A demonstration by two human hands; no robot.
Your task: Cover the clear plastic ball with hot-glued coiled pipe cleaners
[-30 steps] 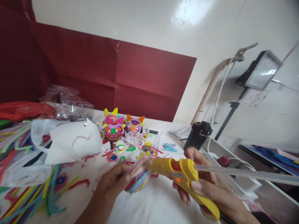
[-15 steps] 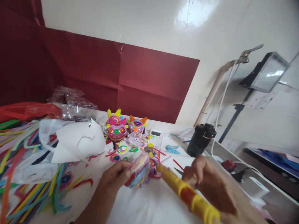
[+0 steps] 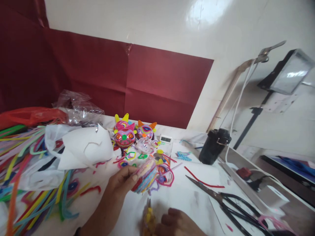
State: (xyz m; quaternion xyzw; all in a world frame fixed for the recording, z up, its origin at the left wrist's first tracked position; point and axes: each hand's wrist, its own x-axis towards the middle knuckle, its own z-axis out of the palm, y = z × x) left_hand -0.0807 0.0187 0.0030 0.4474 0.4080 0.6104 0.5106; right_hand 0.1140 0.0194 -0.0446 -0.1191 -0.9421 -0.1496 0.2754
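Observation:
My left hand [image 3: 120,186] pinches a rounded piece covered in colourful fuzzy stripes [image 3: 147,178], holding it above the white table. At the bottom edge, my right hand [image 3: 178,223] is closed around a yellow tool [image 3: 150,219]. Its narrow, dark tip points up toward the striped piece, a little apart from it. The tool's lower part is cut off by the frame, and its exact kind is unclear. Behind the striped piece lies a pink-looped decoration [image 3: 165,177]. A large pair of scissors [image 3: 218,196] rests to the right of my hands, blades partly closed.
Decorated faces with horns [image 3: 124,136] stand at the back beside a small digital display [image 3: 165,139]. Many pipe cleaners [image 3: 36,209] and white sheeting [image 3: 85,147] fill the left. On the right are a black cup [image 3: 213,147], a red strip [image 3: 203,178] and a power strip [image 3: 243,173].
My right hand has moved left and down with the yellow tool, whose dark tip now points upward. The scissors have come into clear view. My left hand keeps its hold on the striped piece.

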